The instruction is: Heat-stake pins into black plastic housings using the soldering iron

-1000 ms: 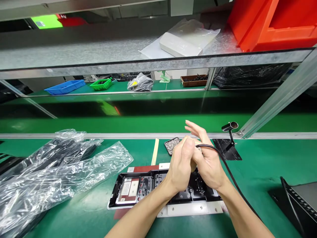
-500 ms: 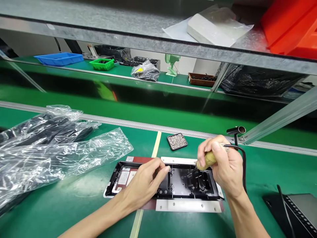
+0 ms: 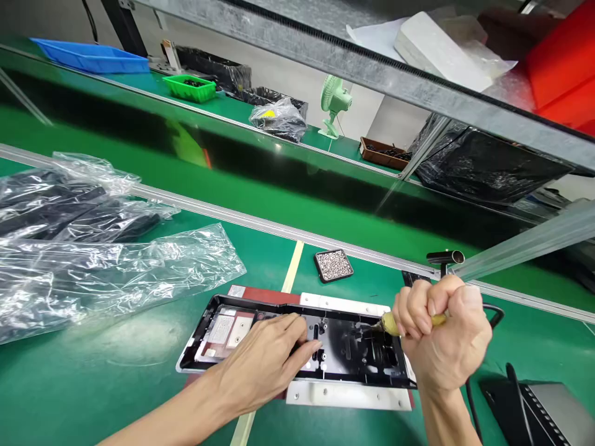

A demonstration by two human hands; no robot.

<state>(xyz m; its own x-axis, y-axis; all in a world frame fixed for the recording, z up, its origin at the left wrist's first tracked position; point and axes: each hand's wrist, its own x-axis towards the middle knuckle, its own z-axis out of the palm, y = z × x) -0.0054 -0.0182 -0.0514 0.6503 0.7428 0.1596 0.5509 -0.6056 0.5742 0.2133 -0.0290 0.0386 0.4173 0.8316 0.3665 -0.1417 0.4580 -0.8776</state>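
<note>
A long black plastic housing [image 3: 344,362] with a metal plate inside lies across a fixture with white strips [image 3: 348,394] and a reddish-brown base [image 3: 269,295]. Over its middle-left part rests my left hand [image 3: 274,350], fingers bent downward and thumb apart; the fingertips are partly hidden. My right hand [image 3: 444,334] is closed around the yellowish handle of a soldering iron [image 3: 390,323]. The iron's thin tip points left into the housing's right part; whether it touches cannot be made out. A black cable [image 3: 497,316] trails behind this hand.
A small black tray of tiny metal parts [image 3: 333,265] sits behind the housing. Plastic-bagged black pieces [image 3: 106,248] lie left. A metal tube holder [image 3: 445,257] stands right, near black panels [image 3: 525,402]. A metal shelf [image 3: 325,49] crosses overhead.
My right hand has turned and moved right, laying the soldering iron at a flatter angle. My left hand has opened out slightly over the housing. The camera view has tilted.
</note>
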